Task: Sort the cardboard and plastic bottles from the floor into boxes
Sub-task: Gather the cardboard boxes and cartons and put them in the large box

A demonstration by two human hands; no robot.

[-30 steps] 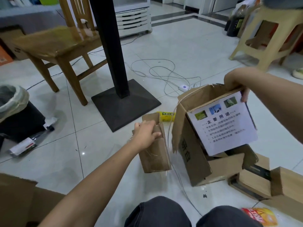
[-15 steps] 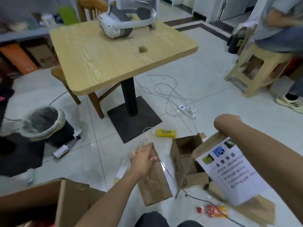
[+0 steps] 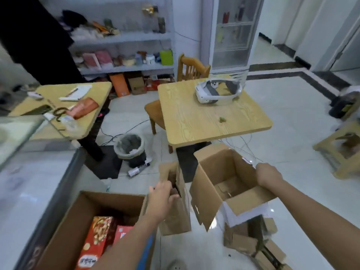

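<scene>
Holding two pieces at once, I have my left hand (image 3: 161, 198) curled over the top edge of a narrow cardboard box (image 3: 175, 219), which stands upright under that grip. My right hand (image 3: 269, 177) clamps the far rim of a larger open cardboard carton (image 3: 206, 193). The carton is tilted with its mouth towards me, and a white printed sheet (image 3: 245, 214) hangs from its near flap. The two boxes sit just beside each other between my hands. Left of my left wrist is a big open box (image 3: 64, 228) holding red snack cartons (image 3: 97, 236). Beneath my right grip, flattened cardboard (image 3: 245, 244) lies on the tiles. Beyond both hands stands a wooden table (image 3: 194, 123) with a white headset (image 3: 218, 92). A lined waste bin (image 3: 130, 148) sits beyond my left hand.
</scene>
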